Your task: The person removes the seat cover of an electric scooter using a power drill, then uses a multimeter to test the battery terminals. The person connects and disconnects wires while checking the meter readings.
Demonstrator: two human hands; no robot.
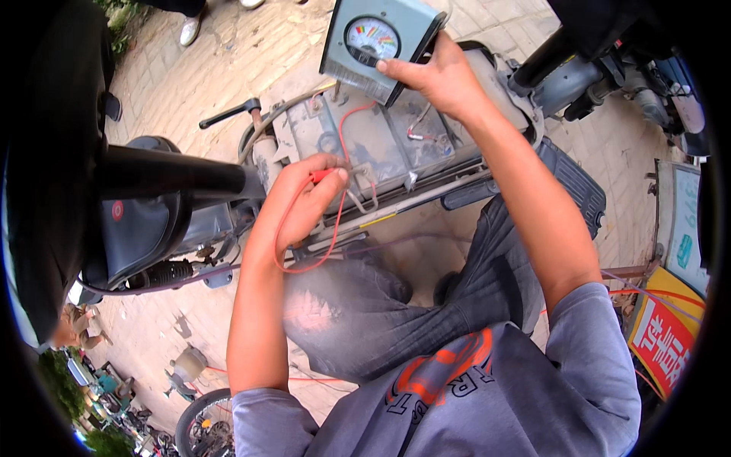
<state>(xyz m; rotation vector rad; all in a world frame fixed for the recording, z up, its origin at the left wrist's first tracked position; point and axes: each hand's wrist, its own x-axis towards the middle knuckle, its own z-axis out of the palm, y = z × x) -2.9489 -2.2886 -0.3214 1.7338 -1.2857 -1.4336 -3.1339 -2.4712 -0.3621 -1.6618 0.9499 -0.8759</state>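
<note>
My right hand [447, 78] grips a grey-blue box-shaped battery tester [371, 38] by its right side, thumb on the front below the round dial. The dial has coloured bands and a needle. My left hand [304, 199] is closed around a red-handled test probe [320, 175], its tip hidden or too small to make out. A thin red wire [282, 232] loops from the probe below my hand; red wire also runs up toward the tester. Both hands are over the batteries [373, 137], dusty grey blocks in the uncovered floor of an electric scooter.
The scooter's black seat [145, 221] lies at left, a black foot pad [571, 183] at right. A bare metal rail [411, 204] edges the battery bay on my side. Signboards [666, 335] stand at far right. A wheel [205, 423] and people's shoes [190, 32] show on the paving.
</note>
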